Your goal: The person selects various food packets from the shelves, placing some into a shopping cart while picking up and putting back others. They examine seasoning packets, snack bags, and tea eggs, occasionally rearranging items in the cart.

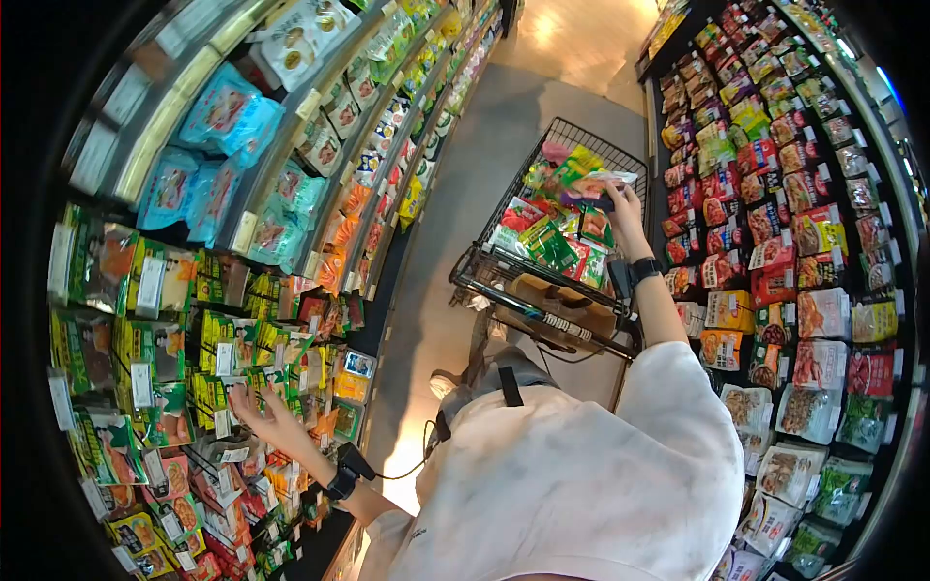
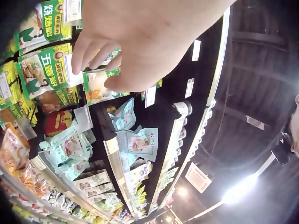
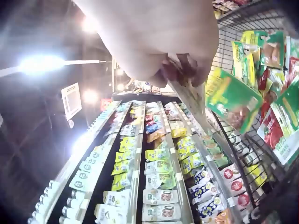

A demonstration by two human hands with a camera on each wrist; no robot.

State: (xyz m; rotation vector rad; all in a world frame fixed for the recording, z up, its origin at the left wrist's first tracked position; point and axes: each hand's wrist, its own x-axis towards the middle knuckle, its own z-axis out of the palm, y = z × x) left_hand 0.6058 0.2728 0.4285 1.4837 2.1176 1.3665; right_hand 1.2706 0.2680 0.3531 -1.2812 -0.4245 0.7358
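My right hand is over the shopping cart and pinches a thin, pale packet by its edge. Seen from the right wrist, the packet hangs below the fingertips, and its print is not readable. Beneath it, the cart holds several colourful bags, among them a green and yellow packet. My left hand is raised in front of the left shelf with its fingers loosely bent. In the left wrist view its fingertips overlap a hanging green seasoning packet and its white tag, with no item in its grasp.
Light blue bags fill the upper left shelves. On the right, a wall display holds rows of red and yellow packets, with trays lower down. The grey aisle floor runs ahead between them. A cable trails from the left wrist.
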